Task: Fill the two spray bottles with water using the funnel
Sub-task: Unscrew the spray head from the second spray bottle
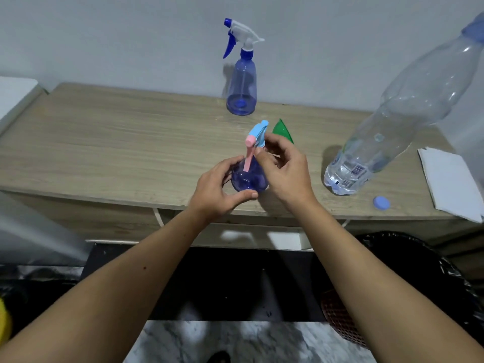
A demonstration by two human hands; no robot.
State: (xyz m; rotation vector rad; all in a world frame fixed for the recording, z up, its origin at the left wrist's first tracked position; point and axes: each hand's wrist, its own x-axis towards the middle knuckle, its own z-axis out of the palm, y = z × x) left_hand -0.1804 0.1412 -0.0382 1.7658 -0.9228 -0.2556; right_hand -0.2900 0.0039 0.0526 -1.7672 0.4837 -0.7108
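Note:
A small blue spray bottle (248, 179) with a light-blue and pink spray head (258, 134) stands near the table's front edge. My left hand (220, 187) grips its round body. My right hand (282, 169) pinches the bottle's neck just under the spray head. A taller blue spray bottle (241, 82) with a white and blue trigger stands at the back by the wall. The green funnel (281, 131) lies on the table behind my right hand, partly hidden. A large clear water bottle (392, 121) stands uncapped at the right, with a little water at its bottom.
The bottle's blue cap (381, 203) lies near the front edge of the wooden table (104, 142). White paper (450, 179) rests at the right end. A black bin (419, 271) stands below right. The wall runs close behind the table.

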